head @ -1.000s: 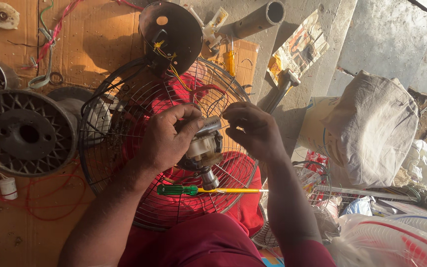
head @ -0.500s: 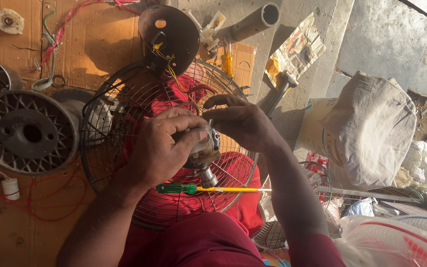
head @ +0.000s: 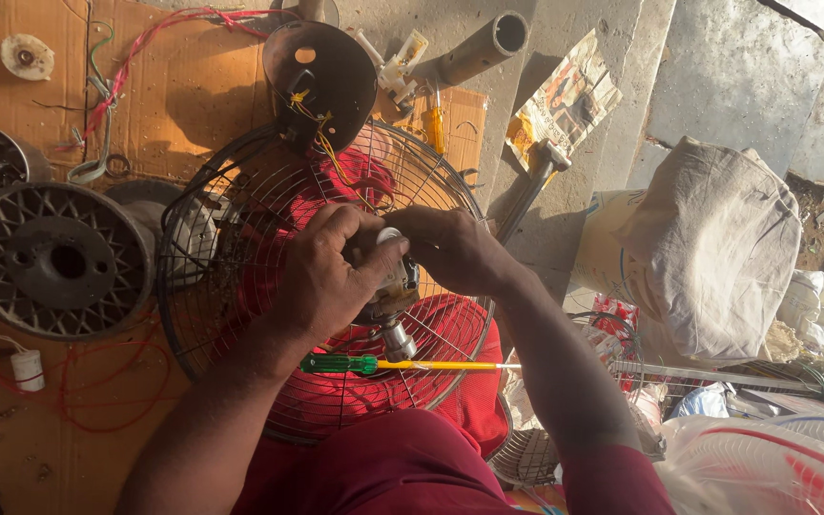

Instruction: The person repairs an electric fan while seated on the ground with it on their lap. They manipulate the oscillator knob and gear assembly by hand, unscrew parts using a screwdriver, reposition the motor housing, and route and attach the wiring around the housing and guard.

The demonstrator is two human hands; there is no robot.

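My left hand [head: 331, 272] and my right hand [head: 450, 248] are both closed around a small metal fan motor [head: 391, 298], whose shaft points down toward me. They hold it above a round wire fan guard [head: 240, 229] lying over red cloth. A screwdriver with a green handle and yellow shaft [head: 383, 364] rests across the guard just below the motor. Yellow and red wires run from the motor area up to a dark round fan housing [head: 321, 76].
A grey ribbed fan hub [head: 54, 262] lies at left on brown cardboard [head: 174, 91] with loose red wires. A grey pipe [head: 474, 52], a hammer [head: 536, 176], a yellow-handled screwdriver [head: 436, 124] and printed paper sit above. A cloth sack [head: 717, 248] and plastic bags fill the right.
My hands closed in tighter around the motor; the right hand moved left over its top. The view shifted slightly, and the screwdriver stayed put.
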